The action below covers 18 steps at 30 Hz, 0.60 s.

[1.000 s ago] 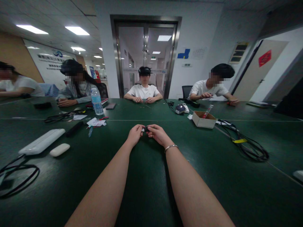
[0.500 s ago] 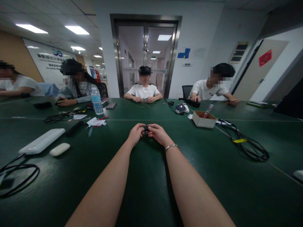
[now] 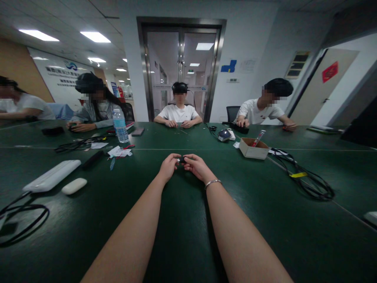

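Observation:
Both of my arms reach forward over the dark green table. Between the fingertips is a small black object with a silvery end (image 3: 182, 160), too small to name surely. My left hand (image 3: 169, 167) is closed, its fingertips at the silvery end on the left. My right hand (image 3: 196, 166), with a silver bangle at the wrist, pinches the black part from the right. The fingers cover much of the object. It is held just above the table, or touching it; I cannot tell which.
On the left lie a white power bank (image 3: 53, 175), a white rounded case (image 3: 74, 186) and black cables. A water bottle (image 3: 120, 126) stands beyond. To the right are an open cardboard box (image 3: 253, 149) and coiled cable (image 3: 315, 184). Several people sit across the table.
A little more of the silvery end now shows between my fingertips. My hands and arms have stayed in almost the same place.

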Motion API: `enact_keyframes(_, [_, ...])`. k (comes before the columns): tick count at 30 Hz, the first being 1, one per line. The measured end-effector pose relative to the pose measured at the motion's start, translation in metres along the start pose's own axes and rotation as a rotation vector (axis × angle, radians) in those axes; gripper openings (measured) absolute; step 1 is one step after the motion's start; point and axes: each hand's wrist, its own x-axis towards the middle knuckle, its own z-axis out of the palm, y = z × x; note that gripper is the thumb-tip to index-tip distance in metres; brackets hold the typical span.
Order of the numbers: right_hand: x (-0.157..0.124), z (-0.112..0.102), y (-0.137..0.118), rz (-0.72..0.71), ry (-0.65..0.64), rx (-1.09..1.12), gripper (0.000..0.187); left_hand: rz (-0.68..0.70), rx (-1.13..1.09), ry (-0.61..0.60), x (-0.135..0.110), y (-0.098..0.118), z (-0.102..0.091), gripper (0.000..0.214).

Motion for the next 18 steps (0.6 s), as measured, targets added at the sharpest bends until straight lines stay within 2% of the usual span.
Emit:
enact_keyframes(5, [-0.0004, -0.0006, 0.0000, 0.001, -0.002, 0.007, 0.018, 0.014, 0.009, -0.001, -0.0010, 0.0019, 0.0015, 0.031])
enact_keyframes(18, [-0.0023, 0.0010, -0.0024, 0.004, 0.009, -0.005, 0.017, 0.015, 0.024, -0.004, -0.0032, 0.0040, 0.0013, 0.026])
